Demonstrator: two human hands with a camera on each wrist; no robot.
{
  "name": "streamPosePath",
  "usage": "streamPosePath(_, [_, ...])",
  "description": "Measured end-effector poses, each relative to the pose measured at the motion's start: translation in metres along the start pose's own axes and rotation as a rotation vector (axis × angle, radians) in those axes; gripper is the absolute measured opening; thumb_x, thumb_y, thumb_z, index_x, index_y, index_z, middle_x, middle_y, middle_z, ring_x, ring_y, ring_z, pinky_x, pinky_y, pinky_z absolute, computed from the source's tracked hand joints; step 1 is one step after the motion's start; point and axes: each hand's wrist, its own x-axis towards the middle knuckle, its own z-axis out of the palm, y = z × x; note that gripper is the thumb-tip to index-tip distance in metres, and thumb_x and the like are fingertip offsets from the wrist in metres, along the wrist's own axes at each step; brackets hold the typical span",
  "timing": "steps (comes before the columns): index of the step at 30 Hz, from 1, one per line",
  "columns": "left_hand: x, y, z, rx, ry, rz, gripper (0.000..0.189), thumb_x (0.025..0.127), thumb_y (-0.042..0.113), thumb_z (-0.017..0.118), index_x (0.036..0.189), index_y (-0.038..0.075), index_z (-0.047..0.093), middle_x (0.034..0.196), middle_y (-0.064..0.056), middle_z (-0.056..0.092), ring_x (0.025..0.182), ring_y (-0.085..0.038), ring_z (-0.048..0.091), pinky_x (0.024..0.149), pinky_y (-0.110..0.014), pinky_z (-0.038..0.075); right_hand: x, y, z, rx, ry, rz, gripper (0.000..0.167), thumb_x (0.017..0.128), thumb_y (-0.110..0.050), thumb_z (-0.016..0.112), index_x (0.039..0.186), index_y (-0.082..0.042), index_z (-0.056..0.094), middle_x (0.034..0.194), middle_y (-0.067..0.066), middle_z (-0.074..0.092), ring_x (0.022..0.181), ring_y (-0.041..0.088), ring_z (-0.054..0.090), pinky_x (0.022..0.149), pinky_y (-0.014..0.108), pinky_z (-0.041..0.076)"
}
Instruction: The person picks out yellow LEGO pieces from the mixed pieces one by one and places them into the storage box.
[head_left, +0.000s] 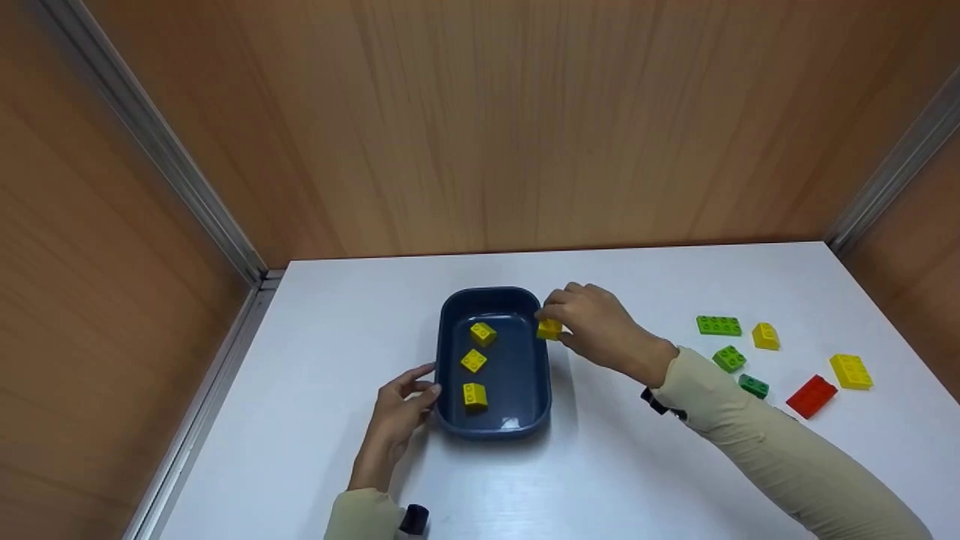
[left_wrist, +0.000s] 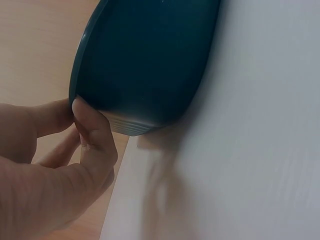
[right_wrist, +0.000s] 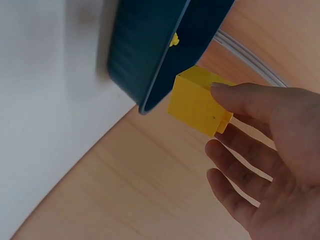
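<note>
Yellow studded plastic brick (head_left: 550, 330) is sitting in the right hand (head_left: 600, 326), at the right long rim of a dark blue, glossy, round-cornered rectangular tray (head_left: 517, 375). In the right wrist view, the thumb is pressing on one face and the brick is pointing out past the fingertips towards the tray's opening, with a stud showing at its end nearer the fingers. The remaining fingers are curving loosely beneath it.

That sideways relation seems to be what the coming move turns on: the tray's interior is lying just to the left of the grip, and its long axis is running away from the person. The brick is lining up with the tray's farther half; whether it is touching the rim, I cannot tell. The right hand is clearly the nearer one to the brick.

Across the tray, the left hand (head_left: 397, 412) is pinching the left rim towards the near end, its thumb lapping over the edge in the left wrist view.

Inside, three small yellow studded bricks (head_left: 473, 361) are forming a rough row along the long axis, left of centre, so bare floor is showing between them and the held brick.
</note>
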Motion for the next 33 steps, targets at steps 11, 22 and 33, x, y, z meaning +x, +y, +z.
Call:
streamPosePath(11, [-0.002, -0.002, -0.001, -0.017, -0.014, 0.024, 0.043, 0.102, 0.005, 0.069, 0.144, 0.003, 0.064, 0.115, -0.015, 0.063, 0.086, -0.019, 0.061, 0.076, -0.032, 0.054, 0.018, -0.014, 0.012, 0.030, -0.016, -0.008, 0.036, 0.085, -0.004, 0.089, 0.120, -0.011, 0.081, 0.116, 0.004, 0.078, 0.104, 0.026, 0.070, 0.094, 0.042, 0.058])
streamPosePath(22, [-0.002, -0.002, -0.002, -0.019, -0.013, 0.037, 0.044, 0.102, 0.006, 0.069, 0.145, 0.003, 0.062, 0.113, -0.014, 0.064, 0.085, -0.019, 0.063, 0.075, -0.033, 0.053, 0.039, -0.022, 0.028, 0.034, -0.058, -0.018, 0.028, 0.090, -0.006, 0.084, 0.117, -0.008, 0.082, 0.111, 0.009, 0.078, 0.099, 0.029, 0.071, 0.089, 0.045, 0.059])
streamPosePath(33, [-0.003, -0.001, -0.001, -0.022, -0.015, 0.047, 0.044, 0.102, 0.005, 0.069, 0.145, 0.002, 0.063, 0.113, -0.014, 0.065, 0.085, -0.019, 0.063, 0.075, -0.033, 0.054, 0.054, -0.027, 0.033, 0.045, -0.096, 0.024, 0.029, 0.090, -0.006, 0.084, 0.118, -0.006, 0.081, 0.111, 0.011, 0.078, 0.099, 0.030, 0.072, 0.089, 0.047, 0.059])
